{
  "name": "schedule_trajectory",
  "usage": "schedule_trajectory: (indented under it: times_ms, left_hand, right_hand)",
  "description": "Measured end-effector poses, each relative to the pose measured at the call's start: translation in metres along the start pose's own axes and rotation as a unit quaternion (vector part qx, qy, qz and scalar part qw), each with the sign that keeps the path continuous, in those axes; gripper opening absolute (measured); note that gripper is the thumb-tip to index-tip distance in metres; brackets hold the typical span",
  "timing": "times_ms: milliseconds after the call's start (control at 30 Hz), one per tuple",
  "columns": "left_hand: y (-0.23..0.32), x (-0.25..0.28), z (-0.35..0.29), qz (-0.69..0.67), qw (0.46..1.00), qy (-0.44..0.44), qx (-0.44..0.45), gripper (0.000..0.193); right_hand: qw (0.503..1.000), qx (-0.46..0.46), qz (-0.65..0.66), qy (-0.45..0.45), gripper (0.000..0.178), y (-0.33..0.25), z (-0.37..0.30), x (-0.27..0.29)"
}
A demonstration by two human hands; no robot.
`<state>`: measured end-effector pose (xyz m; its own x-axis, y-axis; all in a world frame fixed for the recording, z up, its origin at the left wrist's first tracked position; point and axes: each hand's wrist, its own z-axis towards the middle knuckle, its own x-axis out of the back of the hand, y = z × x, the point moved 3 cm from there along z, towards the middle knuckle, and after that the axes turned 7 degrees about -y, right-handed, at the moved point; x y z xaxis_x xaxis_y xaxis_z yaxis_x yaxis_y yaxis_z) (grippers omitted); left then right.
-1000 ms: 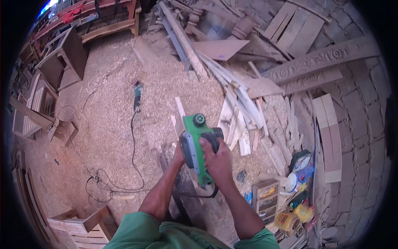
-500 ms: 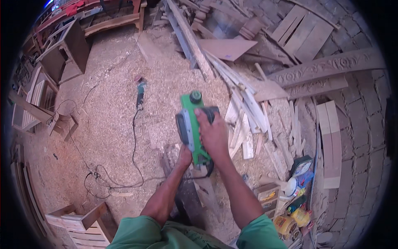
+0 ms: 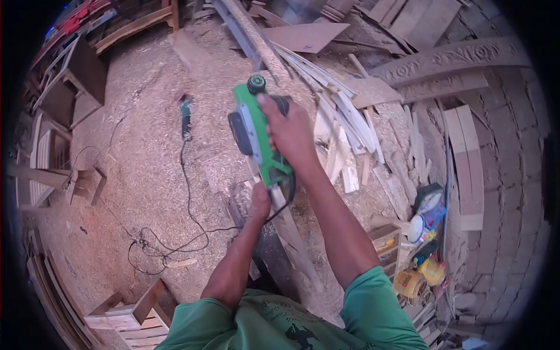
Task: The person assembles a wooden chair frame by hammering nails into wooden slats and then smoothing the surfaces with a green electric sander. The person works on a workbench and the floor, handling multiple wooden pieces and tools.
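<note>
My right hand [image 3: 290, 129] is wrapped around the handle of a green electric hand planer [image 3: 261, 140] with a black knob at its far end. The planer lies along a narrow strip of pale wood [image 3: 253, 167], hiding most of it. Behind the planer's near end, my left hand [image 3: 260, 201] is closed around the strip, its fingers partly hidden. A black cord runs from the planer's back past my left wrist. Below my hands is a dark wooden support with another pale wood piece [image 3: 294, 239] leaning on it.
Wood shavings cover the floor. An angle grinder [image 3: 186, 119] lies ahead on the left, near a looped cord [image 3: 169, 248]. Loose pale strips [image 3: 344, 125] and a carved board [image 3: 461, 58] lie to the right. Yellow containers [image 3: 409, 284] stand at lower right, a slatted wooden frame [image 3: 128, 315] at lower left.
The planer and my right hand have moved forward, away from me, with the right arm stretching out. My left hand stays close behind on the wood. The whole view has shifted a little.
</note>
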<state>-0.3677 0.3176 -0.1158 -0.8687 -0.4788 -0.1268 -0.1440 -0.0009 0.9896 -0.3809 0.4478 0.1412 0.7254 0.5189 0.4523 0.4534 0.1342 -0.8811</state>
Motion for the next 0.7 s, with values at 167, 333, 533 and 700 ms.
schedule_trajectory:
  times_ms: [167,333,533,700]
  left_hand:
    - [0.041,0.023,-0.029,-0.144,0.980,0.115,0.079,0.047]
    - [0.051,0.018,-0.089,-0.198,0.962,0.148,0.115,0.051]
    - [0.049,0.035,-0.163,-0.168,0.966,0.133,0.143,0.043]
    - [0.097,0.070,-0.200,-0.163,0.970,0.154,0.092,0.038]
  right_hand:
    - [0.995,-0.085,0.037,-0.030,0.047,0.017,-0.138,0.070]
    - [0.967,-0.243,0.069,0.028,0.039,0.112,-0.280,0.130]
    - [0.959,-0.261,0.068,0.084,0.046,0.238,-0.334,0.132]
    - [0.979,-0.102,-0.020,0.174,0.049,0.326,-0.319,0.094]
